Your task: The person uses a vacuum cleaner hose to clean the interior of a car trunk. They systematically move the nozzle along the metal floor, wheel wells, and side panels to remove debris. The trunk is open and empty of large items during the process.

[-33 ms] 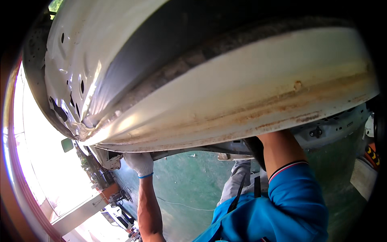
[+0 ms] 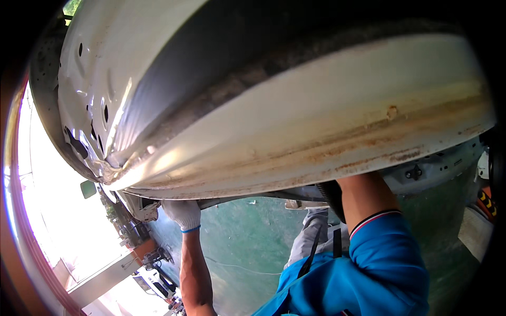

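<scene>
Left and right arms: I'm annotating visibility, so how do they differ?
The left arm shows its left hand in a white glove; the right arm disappears behind the rust-stained vehicle panel, hiding the right hand.
The right arm shows a blue sleeve; the left arm is bare below the glove.
Both meet the panel's lower edge in the picture.

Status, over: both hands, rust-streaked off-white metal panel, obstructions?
Left hand, white-knit-gloved, at lower edge of panel, fingers hidden. Right hand hidden behind panel. Black ribbed tube beside right forearm; obstruction unclear.
</scene>
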`<state>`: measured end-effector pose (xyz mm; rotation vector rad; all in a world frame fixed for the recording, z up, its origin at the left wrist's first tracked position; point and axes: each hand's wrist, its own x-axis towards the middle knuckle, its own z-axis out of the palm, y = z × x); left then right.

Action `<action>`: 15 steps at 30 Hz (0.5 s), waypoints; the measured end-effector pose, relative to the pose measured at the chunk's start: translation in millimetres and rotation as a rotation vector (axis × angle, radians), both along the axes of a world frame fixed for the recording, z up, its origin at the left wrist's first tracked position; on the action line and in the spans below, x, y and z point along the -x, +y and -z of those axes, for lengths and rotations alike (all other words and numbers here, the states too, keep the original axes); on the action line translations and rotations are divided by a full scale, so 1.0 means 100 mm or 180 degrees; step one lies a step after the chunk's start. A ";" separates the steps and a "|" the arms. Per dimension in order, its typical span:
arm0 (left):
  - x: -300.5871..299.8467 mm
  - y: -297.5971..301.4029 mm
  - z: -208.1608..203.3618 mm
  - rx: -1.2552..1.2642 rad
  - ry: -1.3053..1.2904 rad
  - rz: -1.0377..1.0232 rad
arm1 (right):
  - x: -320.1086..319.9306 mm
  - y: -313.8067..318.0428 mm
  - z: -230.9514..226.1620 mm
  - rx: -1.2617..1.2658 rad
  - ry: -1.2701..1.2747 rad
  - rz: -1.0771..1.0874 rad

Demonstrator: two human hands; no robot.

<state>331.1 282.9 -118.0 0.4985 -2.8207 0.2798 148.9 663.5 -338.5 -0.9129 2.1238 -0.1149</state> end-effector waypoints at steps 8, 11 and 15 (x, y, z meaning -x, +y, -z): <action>-0.02 -0.03 0.03 -0.0018 0.0111 0.0110 | -0.22 -0.58 0.22 0.0072 0.0098 0.0038; 0.02 -0.12 0.11 0.0028 0.0137 0.0136 | -0.14 -0.62 0.23 0.0078 0.0103 -0.0015; 0.03 -0.20 0.12 0.0043 0.0262 0.0226 | -0.03 -0.53 0.14 0.0054 0.0105 -0.0180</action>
